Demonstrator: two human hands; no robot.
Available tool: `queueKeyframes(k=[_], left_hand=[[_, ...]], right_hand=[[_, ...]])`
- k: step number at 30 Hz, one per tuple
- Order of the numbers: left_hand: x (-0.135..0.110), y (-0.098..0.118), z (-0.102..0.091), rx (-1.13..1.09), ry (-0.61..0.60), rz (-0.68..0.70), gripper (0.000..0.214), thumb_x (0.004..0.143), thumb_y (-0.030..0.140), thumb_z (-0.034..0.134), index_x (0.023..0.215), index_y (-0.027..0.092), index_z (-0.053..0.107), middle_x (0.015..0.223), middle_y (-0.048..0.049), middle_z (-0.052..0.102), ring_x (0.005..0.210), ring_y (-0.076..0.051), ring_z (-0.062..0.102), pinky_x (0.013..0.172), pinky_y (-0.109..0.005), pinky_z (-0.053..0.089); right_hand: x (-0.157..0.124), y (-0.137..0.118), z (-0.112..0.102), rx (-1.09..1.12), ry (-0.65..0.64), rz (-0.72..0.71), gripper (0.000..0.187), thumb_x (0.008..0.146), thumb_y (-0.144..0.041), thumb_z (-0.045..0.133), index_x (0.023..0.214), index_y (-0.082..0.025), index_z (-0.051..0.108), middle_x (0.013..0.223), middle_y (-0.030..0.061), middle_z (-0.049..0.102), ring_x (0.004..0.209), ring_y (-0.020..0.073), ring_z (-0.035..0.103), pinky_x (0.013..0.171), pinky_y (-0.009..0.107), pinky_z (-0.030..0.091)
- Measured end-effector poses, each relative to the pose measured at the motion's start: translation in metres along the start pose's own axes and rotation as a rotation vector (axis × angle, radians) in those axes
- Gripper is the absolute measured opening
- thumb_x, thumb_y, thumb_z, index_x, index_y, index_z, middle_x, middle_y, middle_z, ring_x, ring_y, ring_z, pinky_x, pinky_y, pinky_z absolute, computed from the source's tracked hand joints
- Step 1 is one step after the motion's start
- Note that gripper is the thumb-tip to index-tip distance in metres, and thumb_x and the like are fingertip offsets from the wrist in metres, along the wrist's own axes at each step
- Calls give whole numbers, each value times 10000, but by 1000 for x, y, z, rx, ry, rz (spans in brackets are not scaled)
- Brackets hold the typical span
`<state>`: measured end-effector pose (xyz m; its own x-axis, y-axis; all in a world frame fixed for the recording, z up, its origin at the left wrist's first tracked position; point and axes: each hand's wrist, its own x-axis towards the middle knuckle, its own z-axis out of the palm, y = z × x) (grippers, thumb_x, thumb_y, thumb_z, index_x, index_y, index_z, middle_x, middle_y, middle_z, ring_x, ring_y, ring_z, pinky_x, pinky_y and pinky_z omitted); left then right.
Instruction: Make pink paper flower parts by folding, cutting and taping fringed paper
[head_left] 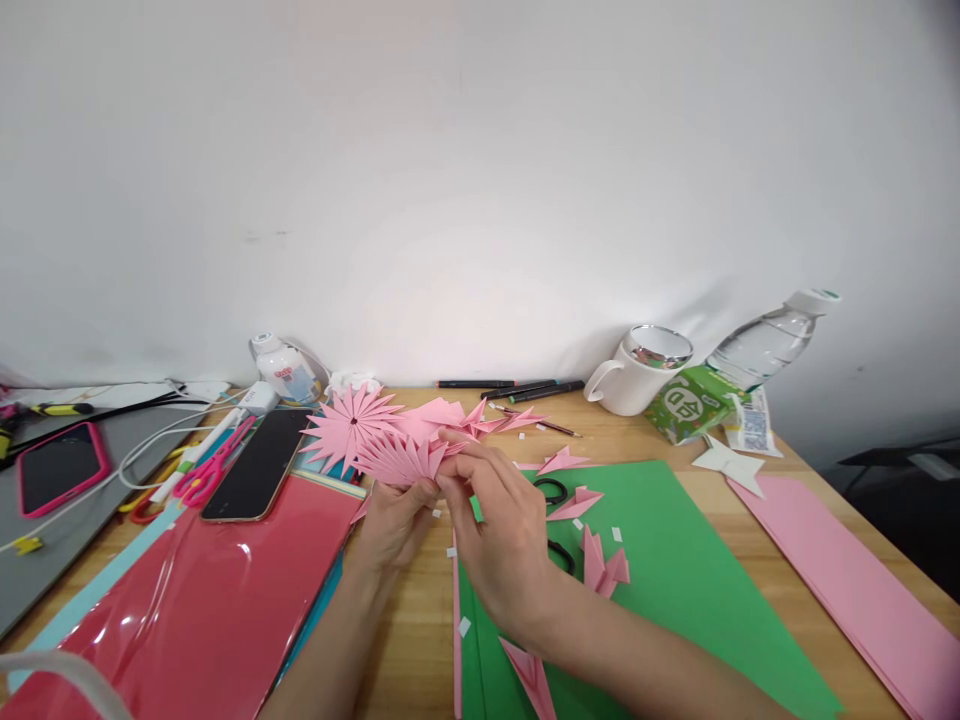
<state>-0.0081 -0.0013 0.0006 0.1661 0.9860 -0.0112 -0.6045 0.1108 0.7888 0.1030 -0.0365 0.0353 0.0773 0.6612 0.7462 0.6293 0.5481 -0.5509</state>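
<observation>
From where I stand, the biggest thing is the wooden bench (409,620), with the green paper (697,600) lying flat across it. Left of the green paper, beyond a strip of bare wood, is a glossy red pack (247,590); to its right runs a stack of long pink sheets (862,590). The left hand (397,520) is just beside the green paper's left edge, and the right hand (499,520) is over its near left part. The two meet around a pink pleated fan (397,458), the left supporting it from below between thumb and fingers, the right pinching its right-hand end. That fan is held up past the green paper's far left corner.

Behind the green paper, toward the right, a clear bottle (765,345) tilts beside a green carton (686,405) and a white mug (630,380). A black phone (259,465) rests well to the green paper's left. Nearer to it on that side, a spiky pink wheel (337,425) shows just past the fan. Folded pink pieces (604,562) are scattered on the green paper, by what may be black scissor loops (551,490), half covered. Black pens (475,384) lie beyond its far edge. Smallest are the white scraps (465,627) dotted on and around it.
</observation>
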Motion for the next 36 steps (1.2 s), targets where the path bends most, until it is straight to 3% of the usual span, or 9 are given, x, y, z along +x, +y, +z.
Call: queueKeyframes(k=[5,8,12,21,30,36], left_hand=[[-2,0,3,28,47,14,270,547,278,884,721,153,720,673,-19,682,911,-229,672,799,-308,560],[-3,-1,3,53,97,13,286,544,291,884,725,140,721,654,-27,684,910,-245,678,798,-328,564],[-4,-3,3,59,130,-16,299,563,304,869,751,127,719,695,-57,710,913,-269,685,792,-369,570],[-3,-1,7,68,99,6,337,549,365,871,758,135,741,729,-83,730,996,-313,672,890,-436,540],[1,-3,-1,12,123,18,304,559,327,876,721,126,716,769,-80,734,923,-275,695,904,-405,532],[1,0,2,49,69,58,332,566,388,867,744,152,716,730,-55,725,919,-249,693,891,-374,541]], right_hand=[[-1,-3,2,-6,-21,58,135,891,-100,477,843,-198,557,944,114,704,1019,238,662,790,377,552],[-2,-4,4,79,3,120,146,878,-94,472,835,-214,542,906,88,692,1109,234,629,851,383,535],[-1,-3,6,149,-5,242,131,859,-118,484,808,-223,543,1038,101,684,1169,236,591,905,409,507],[3,-4,4,300,-90,439,95,829,-140,511,802,-221,554,1067,93,687,1222,253,550,997,452,434],[3,-1,7,295,-69,394,109,837,-123,533,797,-204,594,1040,97,694,1196,250,574,974,431,467],[2,1,7,226,74,153,111,842,-97,584,812,-184,645,1087,135,679,1067,232,644,874,378,535]])
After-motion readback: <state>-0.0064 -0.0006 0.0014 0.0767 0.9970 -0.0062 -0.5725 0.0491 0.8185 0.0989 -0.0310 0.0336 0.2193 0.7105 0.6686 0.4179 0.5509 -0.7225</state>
